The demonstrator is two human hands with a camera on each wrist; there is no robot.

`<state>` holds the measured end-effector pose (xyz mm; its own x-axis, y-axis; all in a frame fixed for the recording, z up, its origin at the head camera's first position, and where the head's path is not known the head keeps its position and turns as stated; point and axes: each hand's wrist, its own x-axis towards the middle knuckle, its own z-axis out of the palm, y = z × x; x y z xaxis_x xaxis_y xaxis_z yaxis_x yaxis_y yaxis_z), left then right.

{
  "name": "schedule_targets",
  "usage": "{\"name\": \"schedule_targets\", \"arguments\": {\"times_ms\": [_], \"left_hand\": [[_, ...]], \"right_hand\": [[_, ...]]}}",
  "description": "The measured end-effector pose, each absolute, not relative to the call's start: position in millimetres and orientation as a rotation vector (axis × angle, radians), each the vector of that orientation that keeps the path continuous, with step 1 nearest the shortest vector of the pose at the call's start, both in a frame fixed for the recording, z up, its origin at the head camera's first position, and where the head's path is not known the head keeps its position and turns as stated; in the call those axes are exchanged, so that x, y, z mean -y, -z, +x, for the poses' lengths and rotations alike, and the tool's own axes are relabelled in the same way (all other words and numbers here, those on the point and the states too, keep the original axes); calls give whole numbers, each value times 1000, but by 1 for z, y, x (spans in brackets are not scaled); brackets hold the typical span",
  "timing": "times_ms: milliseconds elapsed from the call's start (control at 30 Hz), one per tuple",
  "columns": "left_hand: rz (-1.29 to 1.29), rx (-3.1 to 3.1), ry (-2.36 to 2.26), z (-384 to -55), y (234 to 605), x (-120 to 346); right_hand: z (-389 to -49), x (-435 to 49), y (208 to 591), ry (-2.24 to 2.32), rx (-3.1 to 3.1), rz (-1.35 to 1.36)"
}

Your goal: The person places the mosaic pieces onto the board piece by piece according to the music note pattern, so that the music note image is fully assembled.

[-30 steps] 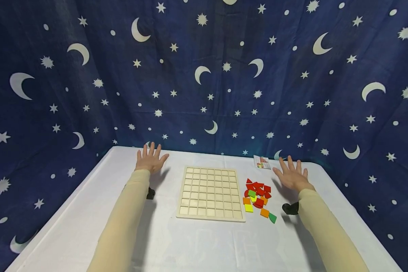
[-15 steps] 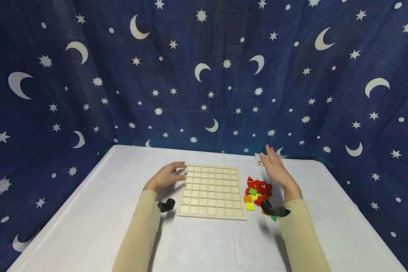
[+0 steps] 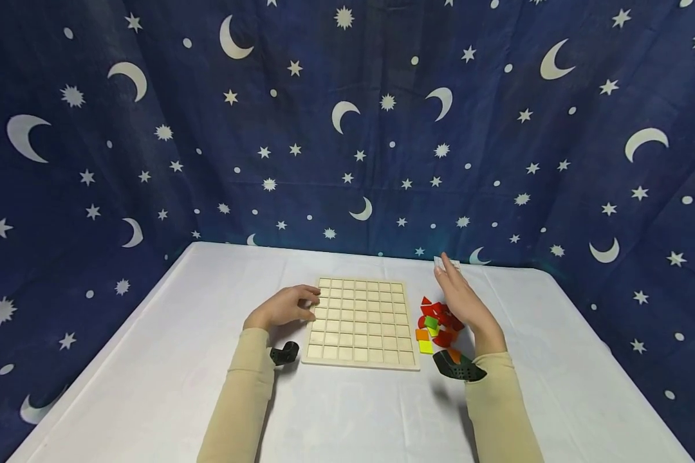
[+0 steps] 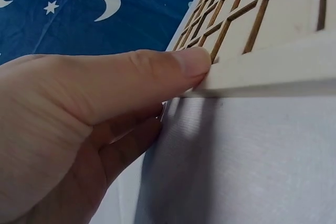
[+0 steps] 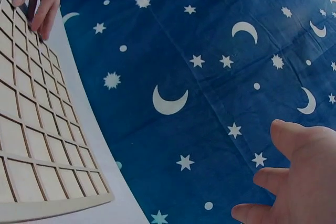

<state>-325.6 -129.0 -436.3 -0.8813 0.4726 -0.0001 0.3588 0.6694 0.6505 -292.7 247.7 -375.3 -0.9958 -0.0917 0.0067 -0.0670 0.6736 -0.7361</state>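
Work at the board (image 3: 359,325): judged to be at the handling or steadying stage, with the left hand (image 3: 280,307) at its left edge and the right hand (image 3: 465,301) beyond its right edge.
Next move at the board: judged to call for light, level pressure from both sides if it is to be shifted or squared, with care not to scatter the loose pieces (image 3: 443,337).
Left hand: thumb and fingers apart, bent toward the board's rim; the thumb tip appears to touch it. A grip underneath cannot be confirmed.
Right hand: fingers extended, clasping nothing; right of the board, partly covering the loose pieces in the head view. Contact with a piece cannot be told.
Board: flat on the desk (image 3: 347,411), between the two hands; pale wood, plain rim, rows of recessed square cells with brown-edged dividers in the wrist views. No damage noted.
Loose pieces: heaped just right of the board; flat, mostly red, with green, yellow and orange among them; squares, a triangle and curved shapes seen.
Card (image 3: 437,262): beyond the board's far right corner, partly hidden by the right hand; print not legible.
Curtain (image 3: 301,128): behind the board; dark blue, pale moons and stars.
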Motion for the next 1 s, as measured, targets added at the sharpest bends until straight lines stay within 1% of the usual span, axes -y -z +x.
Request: {"name": "schedule_targets", "arguments": {"times_ms": [267, 500, 733, 1000], "left_hand": [[725, -2716, -962, -328, 436, 131], [699, -2702, -975, -328, 436, 132], [697, -2693, -989, -326, 435, 132], [682, -2699, -987, -325, 435, 131]], "right_hand": [[-294, -258, 381, 1244, -2831, -95], [-303, -273, 398, 1007, -2948, 12], [-315, -283, 414, 800, -2933, -128], [-325, -287, 416, 678, -2871, -274]]}}
